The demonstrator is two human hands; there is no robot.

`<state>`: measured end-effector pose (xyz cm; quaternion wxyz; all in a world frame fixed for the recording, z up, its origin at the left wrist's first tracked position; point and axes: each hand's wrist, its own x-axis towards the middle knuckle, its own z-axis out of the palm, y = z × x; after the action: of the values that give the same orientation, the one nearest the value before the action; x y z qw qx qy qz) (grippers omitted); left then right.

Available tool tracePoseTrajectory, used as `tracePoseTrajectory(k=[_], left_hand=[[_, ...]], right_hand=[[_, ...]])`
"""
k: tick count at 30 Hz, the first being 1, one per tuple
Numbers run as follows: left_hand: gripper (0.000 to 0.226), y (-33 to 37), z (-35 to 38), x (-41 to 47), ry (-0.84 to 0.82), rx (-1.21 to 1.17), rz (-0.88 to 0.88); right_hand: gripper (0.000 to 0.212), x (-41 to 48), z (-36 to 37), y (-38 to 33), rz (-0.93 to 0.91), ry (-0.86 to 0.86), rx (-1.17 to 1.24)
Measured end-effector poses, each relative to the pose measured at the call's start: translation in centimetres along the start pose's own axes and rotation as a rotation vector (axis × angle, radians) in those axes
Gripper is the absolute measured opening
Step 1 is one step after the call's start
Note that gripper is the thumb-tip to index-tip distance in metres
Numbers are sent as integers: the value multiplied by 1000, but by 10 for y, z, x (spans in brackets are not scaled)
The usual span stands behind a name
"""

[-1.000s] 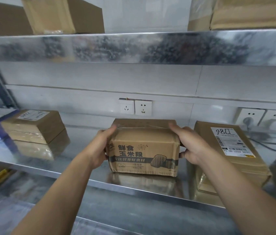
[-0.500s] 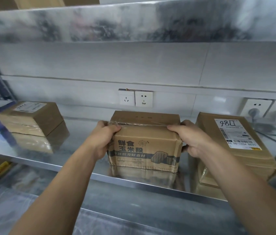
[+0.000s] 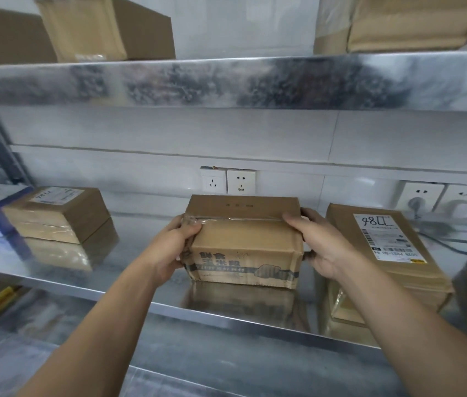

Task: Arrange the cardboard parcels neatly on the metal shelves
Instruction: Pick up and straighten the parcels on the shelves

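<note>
From the head view, a printed parcel (image 3: 243, 247) sits on the middle shelf (image 3: 169, 305), near its front edge. The left hand (image 3: 175, 247) grips its left end, fingers curled over the taped top. The right hand (image 3: 321, 245) grips the right end the same way, thumb against the side. At 3 o'clock from it, just beside the right hand, lies a labelled parcel (image 3: 392, 253). At 9 o'clock, well apart, sits a smaller parcel (image 3: 60, 213). At 12 o'clock two wall sockets (image 3: 228, 181) show. The upper shelf (image 3: 226, 81) carries more boxes (image 3: 106, 27).
</note>
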<state>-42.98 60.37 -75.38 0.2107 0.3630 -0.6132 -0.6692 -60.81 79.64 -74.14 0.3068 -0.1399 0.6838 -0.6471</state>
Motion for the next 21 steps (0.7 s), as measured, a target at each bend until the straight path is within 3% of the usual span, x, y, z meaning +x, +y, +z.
tracePoseTrajectory(k=[4,9,11,15,21], left_hand=[[28,-1,-3,-1,20,-37,69],[32,2,-2,-5,52,-122,40],[40,2,-1,-6,51,-156,21],[35,5,2,-7,20,-223,-16],[29,3,0,-2,30,-210,3]], right_hand=[[20,-5,-1,-10,-2,30,174],[43,-6,4,-10,21,81,226],[36,-6,5,-9,36,69,224],[18,-6,5,-5,64,13,249],[25,0,5,3,97,6,249]])
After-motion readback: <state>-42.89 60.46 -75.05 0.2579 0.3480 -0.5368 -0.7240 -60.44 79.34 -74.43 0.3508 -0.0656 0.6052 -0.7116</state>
